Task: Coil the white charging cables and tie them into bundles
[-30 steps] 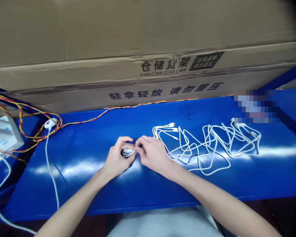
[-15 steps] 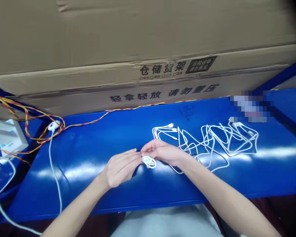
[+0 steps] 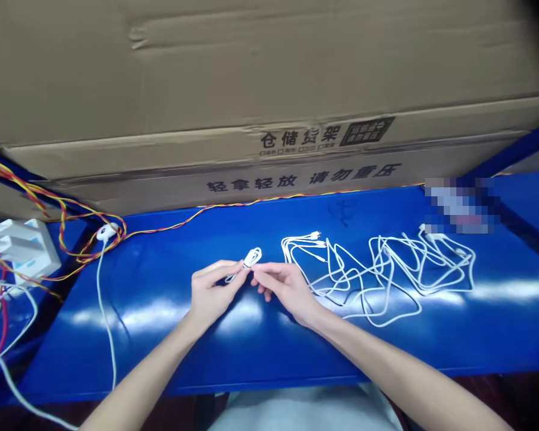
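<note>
Leftmost, a white multi-port power block [image 3: 20,248] was set at the corner of the tabletop [image 3: 153,359], and twisted red-and-yellow wires [image 3: 67,218] were led away from it along the back edge, seemingly so that the middle of the surface was kept free of them. A white cable [image 3: 99,299] was run from a small white clip [image 3: 106,232] down past the front edge. Behind all of this, a cardboard carton [image 3: 197,72] printed with Chinese characters was stood along the back of the tabletop. At the centre, a small white cable coil [image 3: 252,257] was held up clear of the blue surface, its thin tail trailing down over the left hand [image 3: 213,292]. That hand was closed, its fingers curled in, and the coil was pinched at its fingertips. From the other side it was met by the right hand [image 3: 287,291], whose thumb and forefinger were closed on the same coil while the other fingers were loosely bent. Held this way, the loops were apparently kept from springing open. Further right, a loose tangle of white cables [image 3: 381,272] was left spread out, away from the hands. Beyond it, a pixelated patch [image 3: 460,206] hid whatever lay there.
</note>
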{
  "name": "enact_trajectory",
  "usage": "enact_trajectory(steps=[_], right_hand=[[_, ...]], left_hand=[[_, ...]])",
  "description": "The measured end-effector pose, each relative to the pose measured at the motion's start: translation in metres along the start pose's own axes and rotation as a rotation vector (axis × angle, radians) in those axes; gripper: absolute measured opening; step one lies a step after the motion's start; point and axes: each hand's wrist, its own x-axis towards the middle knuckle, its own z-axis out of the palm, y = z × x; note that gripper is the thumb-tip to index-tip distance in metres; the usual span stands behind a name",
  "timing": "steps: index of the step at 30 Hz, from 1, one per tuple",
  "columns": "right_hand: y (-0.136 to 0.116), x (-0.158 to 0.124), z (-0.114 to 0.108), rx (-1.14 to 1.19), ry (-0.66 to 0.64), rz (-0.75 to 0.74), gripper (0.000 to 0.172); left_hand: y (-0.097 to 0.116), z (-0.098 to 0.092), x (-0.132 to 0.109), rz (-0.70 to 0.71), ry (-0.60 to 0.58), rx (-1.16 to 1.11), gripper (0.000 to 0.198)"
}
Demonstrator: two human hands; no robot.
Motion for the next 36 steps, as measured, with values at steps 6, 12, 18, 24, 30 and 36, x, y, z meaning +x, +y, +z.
enact_trajectory(steps=[6,12,18,24,30,36], right_hand=[[-0.012,-0.007,-0.010,0.358,-0.153,0.334,0.032],[-0.028,-0.010,-0.018,0.537,-0.268,0.449,0.035],[-0.040,-0.040,0.004,0.031,-0.408,0.299,0.067],[-0.062,-0.086,-0.002,-0.583,-0.601,0.092,0.058],[-0.067,-0.119,-0.051,-0.732,-0.518,0.050,0.052],[-0.057,-0.156,-0.121,-0.675,-0.159,0.053,0.049]], left_hand=[[-0.012,-0.018,0.012,0.178,-0.190,0.003,0.009],[-0.027,-0.024,0.010,0.364,-0.272,0.183,0.020],[-0.024,-0.021,0.019,0.323,-0.323,0.261,0.009],[-0.040,-0.052,0.038,0.185,-0.272,0.565,0.009],[-0.049,-0.093,0.048,-0.029,-0.260,0.951,0.031],[-0.036,-0.107,0.041,-0.212,-0.256,1.159,0.047]])
